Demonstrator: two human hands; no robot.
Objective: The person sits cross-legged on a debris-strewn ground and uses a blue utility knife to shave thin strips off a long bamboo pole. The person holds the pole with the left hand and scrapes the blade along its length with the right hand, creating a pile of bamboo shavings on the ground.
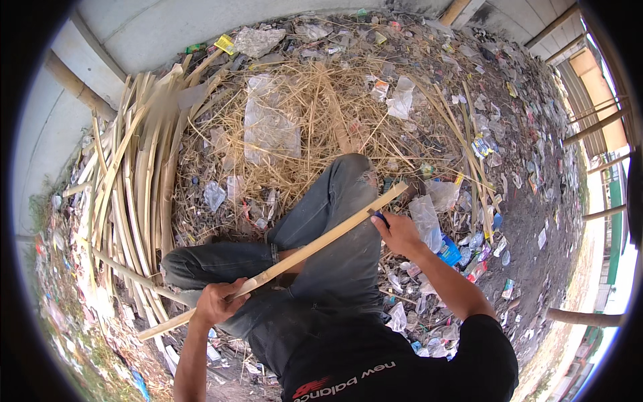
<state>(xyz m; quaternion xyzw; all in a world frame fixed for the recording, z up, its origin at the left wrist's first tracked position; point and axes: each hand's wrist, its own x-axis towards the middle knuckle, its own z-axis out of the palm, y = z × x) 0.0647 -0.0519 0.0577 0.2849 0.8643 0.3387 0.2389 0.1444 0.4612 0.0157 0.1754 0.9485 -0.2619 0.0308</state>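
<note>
A long pale bamboo strip (pixel 325 239) slants across my lap, rising from lower left to upper right. My left hand (pixel 217 303) is wrapped round it toward its lower left end. Near its upper right end my right hand (pixel 400 234) is closed on a small tool with a dark blue handle (pixel 380 218), which looks like a knife. The tool meets the strip's edge; most of its blade is hidden. My crossed legs in worn jeans (pixel 335 194) lie just under the strip.
A pile of long bamboo strips (pixel 147 174) lies at my left, some reaching close to my knee. Straw-like shavings (pixel 315 100) and a clear plastic sheet (pixel 268 127) cover the ground ahead. Thin strips (pixel 469 154) lie at the right among scattered litter. A pale wall (pixel 194 27) stands behind.
</note>
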